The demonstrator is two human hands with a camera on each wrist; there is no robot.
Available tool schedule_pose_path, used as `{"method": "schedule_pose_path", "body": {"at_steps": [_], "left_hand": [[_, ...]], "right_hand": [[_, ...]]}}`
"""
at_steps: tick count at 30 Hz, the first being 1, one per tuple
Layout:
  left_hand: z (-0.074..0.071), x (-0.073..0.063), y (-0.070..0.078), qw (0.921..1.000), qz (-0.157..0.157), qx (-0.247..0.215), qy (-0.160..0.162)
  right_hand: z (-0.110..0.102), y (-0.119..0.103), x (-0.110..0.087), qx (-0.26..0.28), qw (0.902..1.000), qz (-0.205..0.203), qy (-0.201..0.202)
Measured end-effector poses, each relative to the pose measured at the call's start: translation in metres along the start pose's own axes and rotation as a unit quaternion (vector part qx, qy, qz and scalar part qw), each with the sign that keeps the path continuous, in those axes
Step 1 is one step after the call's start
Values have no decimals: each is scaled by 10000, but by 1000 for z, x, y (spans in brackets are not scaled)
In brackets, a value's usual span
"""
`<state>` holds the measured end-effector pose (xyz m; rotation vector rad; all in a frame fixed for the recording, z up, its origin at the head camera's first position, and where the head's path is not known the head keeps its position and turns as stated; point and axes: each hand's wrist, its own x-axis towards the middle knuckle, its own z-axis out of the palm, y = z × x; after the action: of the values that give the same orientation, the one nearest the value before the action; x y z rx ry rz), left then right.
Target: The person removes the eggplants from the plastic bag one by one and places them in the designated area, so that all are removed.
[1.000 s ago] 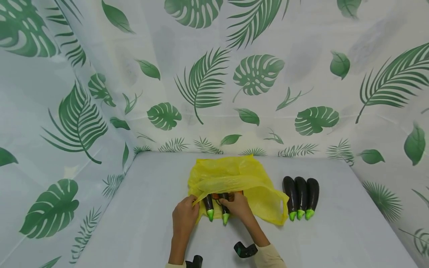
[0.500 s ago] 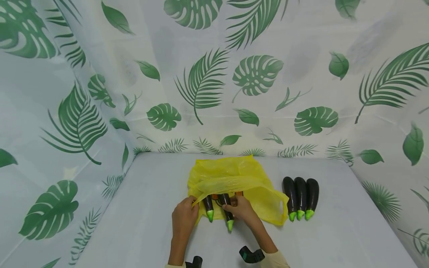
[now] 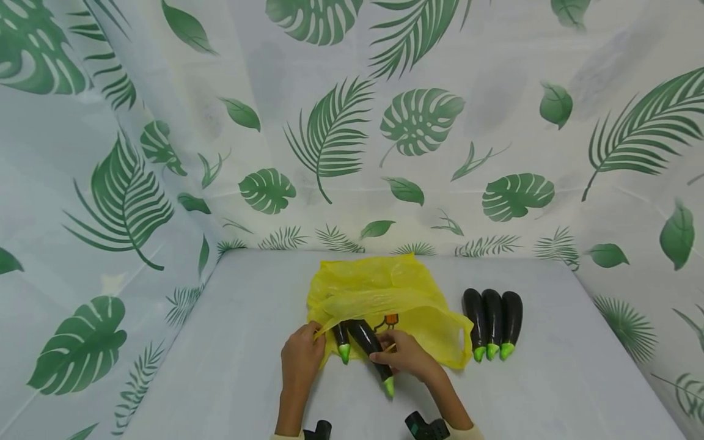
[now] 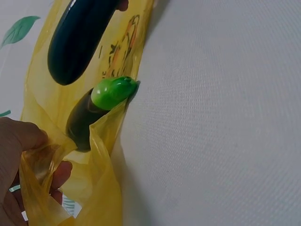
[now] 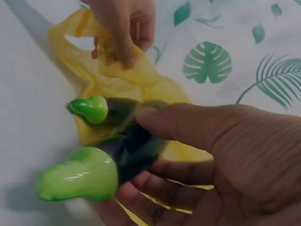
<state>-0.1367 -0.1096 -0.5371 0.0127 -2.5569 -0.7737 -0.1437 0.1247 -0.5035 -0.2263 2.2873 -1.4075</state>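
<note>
Right hand [image 3: 406,354]: gripping the glossy black elongated eggplant with a bright green cap [image 3: 365,338], thumb over, fingers under, nearer the cap end
Left hand [image 3: 302,354]: pinching the left edge of the crinkled thin yellow plastic bag [image 3: 379,275]
Held eggplant: at bag mouth, left of right palm, cap clear of bag on the near side
Long axis: slanted, blunt end far-left at the flap, cap near-right
Key relation (my read): blunt end vs bag flap, axis runs from flap out past the grip
Nearer hand: right; left is just beside the second black green-capped eggplant [image 3: 341,335], at bag mouth
Row of three black green-capped eggplants [image 3: 493,324]: on white table [image 3: 236,366], right of bag
Left wrist view: rounded blunt end bare; head view can't settle whether the flap covers its tip
Right wrist view: fingers under the body, mostly hidden from head camera
</note>
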Motion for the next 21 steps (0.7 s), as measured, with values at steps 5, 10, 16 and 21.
{"method": "schedule_pose_path", "body": {"at_steps": [5,10,16,21], "left_hand": [[-1,0,1,10000,-54,38,-53],[-3,1,1,9998,-110,95,-129],[-4,0,3,9998,-103,128,-126],[-3,1,3,9999,-40,122,-114]], "right_hand": [[-9,-5,-7,-271,9957,-392,-799],[-17,-11,-14,-710,9852,-953,-1235],[-28,-11,-22,-625,9815,-1167,-1381],[-38,-11,-29,-125,9861,-1046,-1282]]}}
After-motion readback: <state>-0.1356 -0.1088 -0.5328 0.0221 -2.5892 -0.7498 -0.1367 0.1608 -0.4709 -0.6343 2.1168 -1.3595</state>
